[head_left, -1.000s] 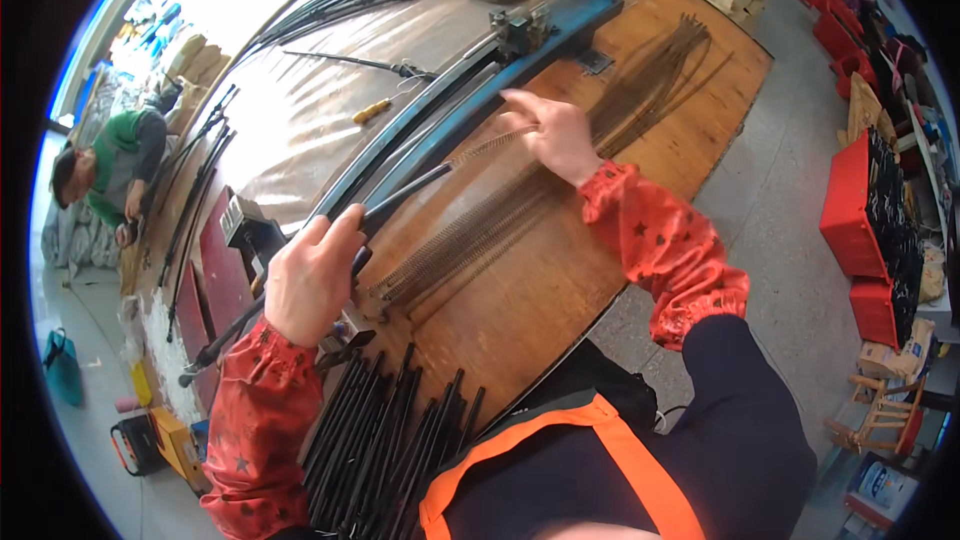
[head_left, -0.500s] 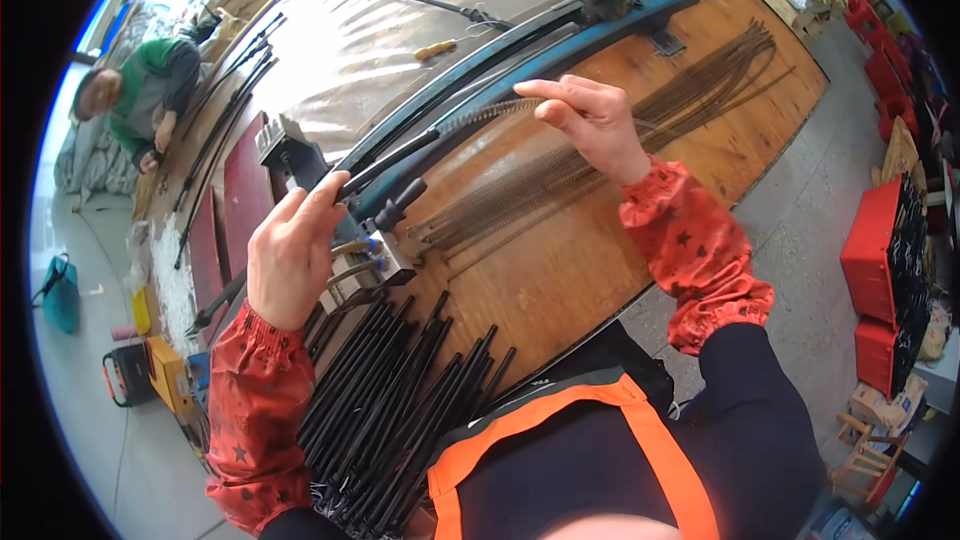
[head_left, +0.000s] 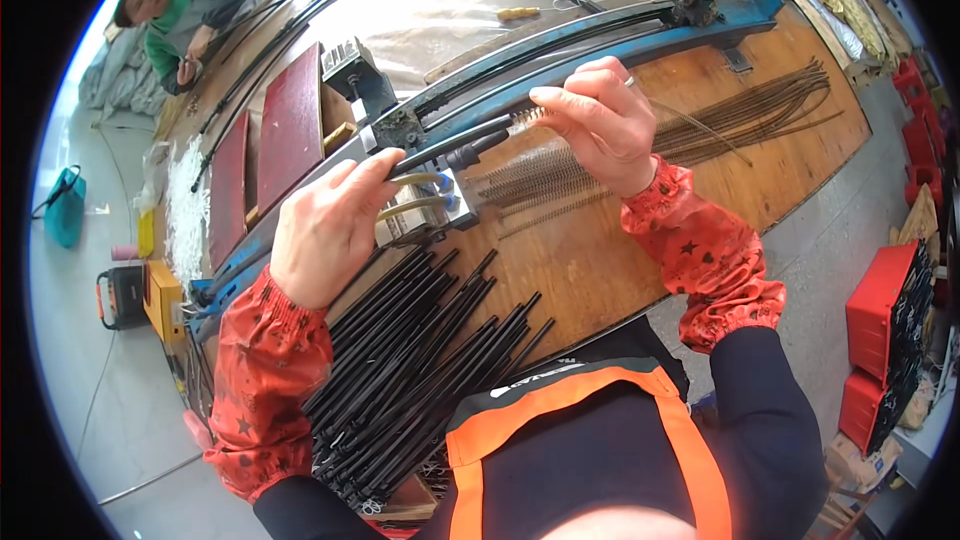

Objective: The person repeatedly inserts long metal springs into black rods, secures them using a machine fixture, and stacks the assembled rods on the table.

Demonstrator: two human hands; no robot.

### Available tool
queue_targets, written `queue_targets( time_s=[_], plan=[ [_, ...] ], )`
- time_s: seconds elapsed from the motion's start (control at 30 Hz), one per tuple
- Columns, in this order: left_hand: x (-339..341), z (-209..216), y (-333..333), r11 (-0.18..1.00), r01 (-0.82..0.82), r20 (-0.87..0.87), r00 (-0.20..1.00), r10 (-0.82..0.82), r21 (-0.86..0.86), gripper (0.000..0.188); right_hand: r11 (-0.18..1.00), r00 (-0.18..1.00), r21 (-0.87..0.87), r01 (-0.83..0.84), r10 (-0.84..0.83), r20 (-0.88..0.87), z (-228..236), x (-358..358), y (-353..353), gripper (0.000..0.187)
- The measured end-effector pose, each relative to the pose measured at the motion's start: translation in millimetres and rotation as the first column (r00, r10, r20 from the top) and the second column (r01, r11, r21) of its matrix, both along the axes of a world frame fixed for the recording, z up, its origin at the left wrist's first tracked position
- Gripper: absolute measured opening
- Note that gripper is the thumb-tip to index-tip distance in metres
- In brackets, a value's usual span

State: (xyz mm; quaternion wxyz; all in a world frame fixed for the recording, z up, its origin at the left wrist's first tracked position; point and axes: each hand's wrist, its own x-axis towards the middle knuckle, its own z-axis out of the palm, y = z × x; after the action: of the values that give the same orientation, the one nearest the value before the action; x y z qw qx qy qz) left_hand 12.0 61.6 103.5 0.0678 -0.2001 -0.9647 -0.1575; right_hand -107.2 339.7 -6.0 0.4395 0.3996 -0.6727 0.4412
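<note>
My left hand is closed around a slim black tube, its fingertips near the middle of the picture. The tube slants up to the right over the bench. At its upper end sits a thin coil spring, pinched between the thumb and fingers of my right hand. Only a short stretch of coil shows between tube and fingertips. Beneath the tube is a metal clamp block with hoses, beside a long blue rail. Whether the spring's end is inside the tube is too small to tell.
Many long springs lie bundled on the wooden bench. A pile of black tubes lies close to my body. Dark red boards stand at left. Another person works at the far left. Red bins are at right.
My hands have come closer together, and the bare stretch of spring between them is much shorter. The whole view has shifted, with the bench appearing farther right.
</note>
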Motion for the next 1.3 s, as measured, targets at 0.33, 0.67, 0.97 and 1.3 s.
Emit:
queue_targets(
  time_s=[0.33, 0.67, 0.97, 1.3],
  plan=[
    [17, 0, -9, 0.996, -0.083, -0.186, 0.98, 0.073, -0.042, 0.041, 0.996, 0.997, 0.065, 0.061, -0.064, 0.037, -16, 3, 7, 0.044],
    [11, 14, -84, 0.975, -0.219, -0.507, 0.837, 0.205, 0.033, 0.024, 0.955, 0.902, 0.269, 0.123, -0.221, 0.371, -45, -24, 32, 0.022],
    [46, 16, -115, 0.874, -0.426, -0.375, 0.79, 0.486, 0.234, 0.024, 0.792, 0.649, 0.022, -0.61, 0.483, 0.588, 32, -35, -155, 0.016],
    [90, -13, -153, 0.802, -0.533, -0.238, 0.77, 0.592, 0.271, 0.027, 0.756, 0.72, 0.218, -0.617, 0.431, 0.543, 33, -42, -195, 0.014]
  ],
)
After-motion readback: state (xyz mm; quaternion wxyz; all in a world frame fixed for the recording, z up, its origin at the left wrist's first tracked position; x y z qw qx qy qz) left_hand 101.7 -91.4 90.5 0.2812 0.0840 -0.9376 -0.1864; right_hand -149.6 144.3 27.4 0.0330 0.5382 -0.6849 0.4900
